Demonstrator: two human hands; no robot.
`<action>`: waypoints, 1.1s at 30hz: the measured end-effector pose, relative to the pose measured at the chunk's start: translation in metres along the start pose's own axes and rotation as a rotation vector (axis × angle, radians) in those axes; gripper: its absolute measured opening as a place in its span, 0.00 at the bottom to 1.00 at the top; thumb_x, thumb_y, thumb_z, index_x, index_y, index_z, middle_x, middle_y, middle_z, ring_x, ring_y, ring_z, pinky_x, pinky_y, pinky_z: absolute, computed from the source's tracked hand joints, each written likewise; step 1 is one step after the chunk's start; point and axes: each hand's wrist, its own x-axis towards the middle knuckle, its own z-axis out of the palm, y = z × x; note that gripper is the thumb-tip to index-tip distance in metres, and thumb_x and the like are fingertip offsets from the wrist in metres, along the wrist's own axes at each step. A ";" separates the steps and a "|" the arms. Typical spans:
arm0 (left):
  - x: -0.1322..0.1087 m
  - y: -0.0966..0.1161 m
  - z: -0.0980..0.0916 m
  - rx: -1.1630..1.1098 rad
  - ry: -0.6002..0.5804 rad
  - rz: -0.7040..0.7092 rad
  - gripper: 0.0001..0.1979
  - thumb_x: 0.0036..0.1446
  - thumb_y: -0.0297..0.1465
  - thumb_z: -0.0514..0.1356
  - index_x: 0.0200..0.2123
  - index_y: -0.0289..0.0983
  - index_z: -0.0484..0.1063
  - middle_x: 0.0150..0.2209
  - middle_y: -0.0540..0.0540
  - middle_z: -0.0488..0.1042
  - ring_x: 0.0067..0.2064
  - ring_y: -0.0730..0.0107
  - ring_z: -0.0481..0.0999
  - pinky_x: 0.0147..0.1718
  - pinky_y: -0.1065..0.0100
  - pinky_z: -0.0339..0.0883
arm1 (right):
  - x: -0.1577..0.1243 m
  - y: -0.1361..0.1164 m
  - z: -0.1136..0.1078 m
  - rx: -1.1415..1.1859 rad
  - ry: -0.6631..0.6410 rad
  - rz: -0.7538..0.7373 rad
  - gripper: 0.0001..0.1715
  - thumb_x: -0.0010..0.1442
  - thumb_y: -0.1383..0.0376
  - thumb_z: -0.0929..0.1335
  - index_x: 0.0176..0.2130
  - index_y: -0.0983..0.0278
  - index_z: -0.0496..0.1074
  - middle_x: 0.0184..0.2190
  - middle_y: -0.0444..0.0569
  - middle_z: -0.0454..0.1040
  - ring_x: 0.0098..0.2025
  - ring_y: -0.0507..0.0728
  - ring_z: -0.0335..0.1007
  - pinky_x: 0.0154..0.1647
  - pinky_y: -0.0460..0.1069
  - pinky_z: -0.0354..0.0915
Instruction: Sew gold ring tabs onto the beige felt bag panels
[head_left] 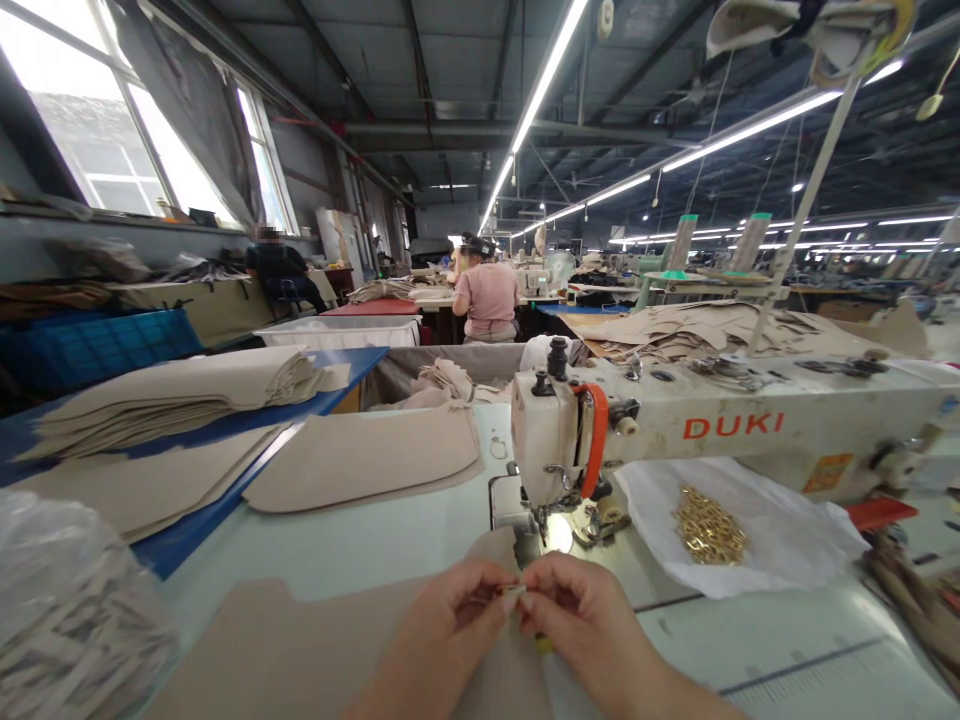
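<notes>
In front of the sewing machine (551, 440), my left hand (457, 620) and my right hand (581, 620) meet fingertip to fingertip. Both pinch a small pale piece with a glint of gold (514, 589); the fingers cover most of it. Beneath them a beige fabric panel (300, 640) lies on the pale table, its upper end reaching close to the lit needle area. Gold metal rings or buckles (709, 527) sit heaped on a white plastic bag (795, 545), right of the needle.
Stacked beige panels (367, 455) lie at the left of the table, with a thicker pile (187, 390) on a blue surface. A clear bag of pale strips (67, 610) fills the near left corner. Beyond the machine, a person in pink (491, 295) sits facing away.
</notes>
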 end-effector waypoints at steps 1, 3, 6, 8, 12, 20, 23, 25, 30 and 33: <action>-0.001 0.000 -0.001 0.055 -0.002 -0.001 0.09 0.54 0.35 0.59 0.31 0.38 0.76 0.30 0.48 0.78 0.33 0.65 0.75 0.36 0.70 0.67 | 0.000 0.000 0.000 -0.008 0.000 -0.003 0.04 0.53 0.66 0.66 0.28 0.64 0.70 0.22 0.42 0.69 0.25 0.50 0.63 0.26 0.44 0.58; -0.002 0.001 -0.002 0.131 0.019 -0.001 0.09 0.54 0.36 0.58 0.29 0.39 0.77 0.29 0.50 0.78 0.33 0.65 0.75 0.35 0.71 0.66 | 0.000 -0.001 0.000 -0.027 0.002 -0.006 0.05 0.53 0.66 0.66 0.28 0.64 0.70 0.22 0.42 0.69 0.25 0.50 0.63 0.26 0.44 0.58; -0.002 0.001 -0.002 0.174 0.040 -0.010 0.09 0.53 0.36 0.58 0.29 0.40 0.77 0.28 0.51 0.78 0.33 0.65 0.75 0.34 0.71 0.65 | -0.001 -0.001 0.000 -0.053 0.014 -0.014 0.05 0.53 0.66 0.66 0.28 0.64 0.71 0.22 0.43 0.70 0.25 0.51 0.63 0.26 0.44 0.58; -0.001 0.001 -0.001 0.187 0.051 -0.025 0.09 0.52 0.35 0.58 0.28 0.39 0.77 0.27 0.51 0.77 0.32 0.65 0.74 0.33 0.71 0.65 | -0.002 -0.001 -0.001 -0.061 0.021 -0.013 0.05 0.53 0.66 0.66 0.28 0.64 0.72 0.22 0.43 0.70 0.25 0.51 0.64 0.26 0.44 0.58; 0.001 0.005 -0.001 0.162 0.075 -0.048 0.08 0.50 0.35 0.58 0.28 0.39 0.77 0.27 0.50 0.77 0.31 0.65 0.74 0.32 0.71 0.65 | -0.002 -0.001 -0.001 -0.099 0.034 -0.016 0.06 0.54 0.65 0.67 0.28 0.65 0.72 0.22 0.44 0.70 0.25 0.51 0.64 0.26 0.44 0.59; 0.000 0.007 0.000 0.169 0.048 -0.069 0.08 0.50 0.34 0.58 0.27 0.38 0.75 0.26 0.51 0.76 0.30 0.65 0.73 0.31 0.71 0.65 | -0.001 -0.005 -0.003 -0.306 0.044 -0.091 0.08 0.56 0.67 0.65 0.28 0.64 0.73 0.23 0.43 0.70 0.25 0.51 0.65 0.26 0.43 0.59; 0.000 0.007 -0.003 0.241 0.004 -0.009 0.11 0.55 0.36 0.55 0.27 0.39 0.73 0.27 0.50 0.75 0.32 0.65 0.74 0.32 0.70 0.66 | -0.002 -0.003 -0.004 -0.371 0.041 -0.102 0.09 0.55 0.69 0.64 0.27 0.64 0.72 0.22 0.42 0.69 0.25 0.51 0.64 0.26 0.44 0.57; 0.001 0.004 -0.007 0.323 0.037 0.065 0.14 0.60 0.37 0.50 0.31 0.40 0.73 0.31 0.49 0.76 0.36 0.63 0.74 0.38 0.67 0.67 | -0.003 -0.001 -0.004 -0.329 0.045 -0.076 0.08 0.55 0.68 0.64 0.26 0.64 0.71 0.21 0.42 0.68 0.25 0.51 0.64 0.25 0.44 0.58; 0.009 -0.017 -0.010 0.643 0.184 0.226 0.14 0.56 0.30 0.52 0.45 0.37 0.70 0.47 0.41 0.73 0.51 0.56 0.69 0.53 0.51 0.62 | 0.004 -0.001 -0.005 -0.127 0.058 0.109 0.05 0.52 0.68 0.65 0.26 0.65 0.69 0.20 0.41 0.69 0.23 0.51 0.67 0.25 0.43 0.62; 0.008 -0.025 -0.006 0.749 0.150 0.270 0.15 0.56 0.27 0.51 0.46 0.36 0.70 0.48 0.40 0.71 0.53 0.57 0.69 0.54 0.51 0.63 | 0.013 -0.008 -0.008 -0.155 0.045 0.251 0.05 0.51 0.72 0.65 0.25 0.65 0.68 0.17 0.39 0.68 0.19 0.48 0.66 0.21 0.41 0.59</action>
